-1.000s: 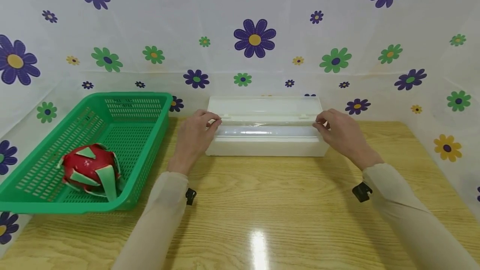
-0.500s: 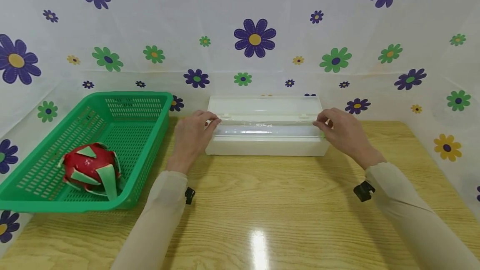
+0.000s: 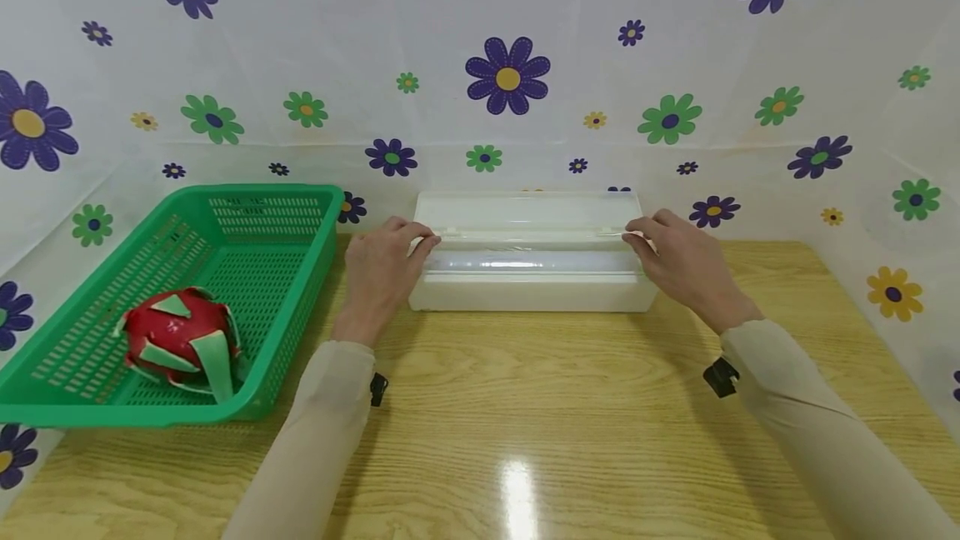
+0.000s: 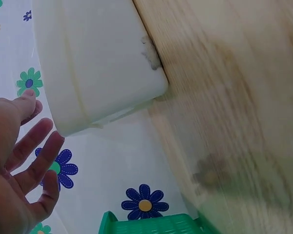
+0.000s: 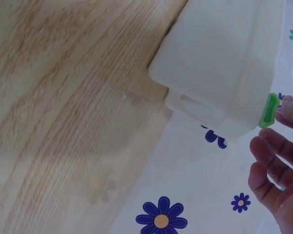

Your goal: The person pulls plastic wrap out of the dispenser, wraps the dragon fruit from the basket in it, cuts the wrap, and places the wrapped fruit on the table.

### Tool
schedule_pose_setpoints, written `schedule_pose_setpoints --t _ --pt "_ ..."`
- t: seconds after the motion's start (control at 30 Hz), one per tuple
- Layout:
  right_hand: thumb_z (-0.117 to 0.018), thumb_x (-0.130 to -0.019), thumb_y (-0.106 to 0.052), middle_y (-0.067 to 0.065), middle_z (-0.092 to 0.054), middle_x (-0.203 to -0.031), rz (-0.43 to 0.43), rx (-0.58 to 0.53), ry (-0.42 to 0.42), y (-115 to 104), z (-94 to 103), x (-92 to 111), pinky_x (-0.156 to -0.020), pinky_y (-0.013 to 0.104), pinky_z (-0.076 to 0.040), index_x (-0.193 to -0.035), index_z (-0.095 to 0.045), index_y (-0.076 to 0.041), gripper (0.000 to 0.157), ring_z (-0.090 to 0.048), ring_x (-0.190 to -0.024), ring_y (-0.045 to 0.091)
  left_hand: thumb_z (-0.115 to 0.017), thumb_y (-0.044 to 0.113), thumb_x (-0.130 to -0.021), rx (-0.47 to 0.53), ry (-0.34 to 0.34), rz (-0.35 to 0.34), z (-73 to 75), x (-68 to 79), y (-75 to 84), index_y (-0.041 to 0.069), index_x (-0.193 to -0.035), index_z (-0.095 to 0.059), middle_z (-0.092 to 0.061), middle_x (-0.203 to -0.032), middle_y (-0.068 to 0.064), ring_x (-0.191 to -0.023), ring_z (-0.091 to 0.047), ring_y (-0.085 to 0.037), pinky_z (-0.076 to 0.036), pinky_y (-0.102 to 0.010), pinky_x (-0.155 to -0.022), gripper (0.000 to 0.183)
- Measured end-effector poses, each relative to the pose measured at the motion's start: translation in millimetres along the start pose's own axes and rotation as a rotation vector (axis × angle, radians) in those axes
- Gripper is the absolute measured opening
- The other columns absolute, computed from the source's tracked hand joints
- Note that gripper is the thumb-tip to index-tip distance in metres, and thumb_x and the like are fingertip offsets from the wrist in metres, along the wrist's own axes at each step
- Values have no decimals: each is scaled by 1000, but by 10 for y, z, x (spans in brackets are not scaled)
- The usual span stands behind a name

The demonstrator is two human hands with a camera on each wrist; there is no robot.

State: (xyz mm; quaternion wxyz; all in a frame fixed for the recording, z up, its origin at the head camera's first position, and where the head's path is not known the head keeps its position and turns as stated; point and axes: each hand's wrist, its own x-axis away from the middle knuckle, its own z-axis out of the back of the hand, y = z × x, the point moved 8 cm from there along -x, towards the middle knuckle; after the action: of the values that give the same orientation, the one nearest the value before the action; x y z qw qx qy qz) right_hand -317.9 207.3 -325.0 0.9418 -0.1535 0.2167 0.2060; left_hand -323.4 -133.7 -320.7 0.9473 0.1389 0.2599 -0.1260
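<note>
A white cling film dispenser (image 3: 532, 295) stands near the back of the table, its lid (image 3: 525, 211) raised and a shiny roll of cling film (image 3: 528, 262) lying inside. My left hand (image 3: 381, 275) pinches the film's loose edge at the left end, between thumb and index finger. At the right end, thumb and index finger of my right hand (image 3: 684, 267) pinch the same edge. A thin clear strip of film spans the hands, over the roll's back side. In the right wrist view a green slider (image 5: 269, 111) sits at the dispenser's corner, beside the right fingertips.
To the left a green plastic basket (image 3: 300, 307) holds a red dragon fruit (image 3: 180, 336) with green scales. A flower-patterned white cloth (image 3: 570, 107) hangs right behind the dispenser. Bare wooden tabletop (image 3: 525, 407) lies in front of it.
The right hand's fingertips have risen a little and shifted slightly left, with the film edge. My left hand has moved up only slightly. Basket and dragon fruit stay as they were.
</note>
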Motion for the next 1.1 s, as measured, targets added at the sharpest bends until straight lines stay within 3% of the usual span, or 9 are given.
schedule_pose_setpoints --t 0.1,0.27,0.47,0.8,1.1 --pt "-68 -98 -11 18 -71 -95 32 30 19 -24 9 -2 -59 42 -56 -105 -75 -2 14 -68 -75 29 -68 33 -99 -92 -18 -23 9 -9 30 13 -112 -77 -77 -107 -12 -89 -74 -32 -56 -49 -82 26" --pt "-68 -97 -8 19 -70 -94 105 64 71 -79 32 3 -63 43 -58 -99 -75 0 11 -67 -78 33 -64 37 -101 -184 -31 -48 8 -21 47 14 -113 -76 -76 -111 -12 -98 -73 -33 -56 -52 -86 28" --pt "-67 -96 -6 19 -71 -95 138 67 107 -99 60 18 -72 46 -57 -97 -73 1 9 -65 -83 36 -64 39 -101 -173 -5 -30 17 -6 34 15 -111 -76 -76 -113 -10 -99 -72 -32 -52 -52 -86 28" --pt "-67 -97 -10 17 -70 -98 184 169 205 -142 139 47 -70 57 -53 -96 -71 -5 6 -63 -97 45 -63 39 -102 -232 87 -55 79 16 82 16 -112 -75 -72 -111 -10 -106 -68 -34 -46 -59 -96 28" --pt "-67 -98 -11 18 -70 -100 178 193 220 -161 182 27 -71 62 -49 -97 -69 -5 6 -63 -99 46 -62 38 -102 -204 128 -50 109 18 74 15 -111 -74 -68 -108 -11 -102 -62 -33 -45 -53 -88 27"
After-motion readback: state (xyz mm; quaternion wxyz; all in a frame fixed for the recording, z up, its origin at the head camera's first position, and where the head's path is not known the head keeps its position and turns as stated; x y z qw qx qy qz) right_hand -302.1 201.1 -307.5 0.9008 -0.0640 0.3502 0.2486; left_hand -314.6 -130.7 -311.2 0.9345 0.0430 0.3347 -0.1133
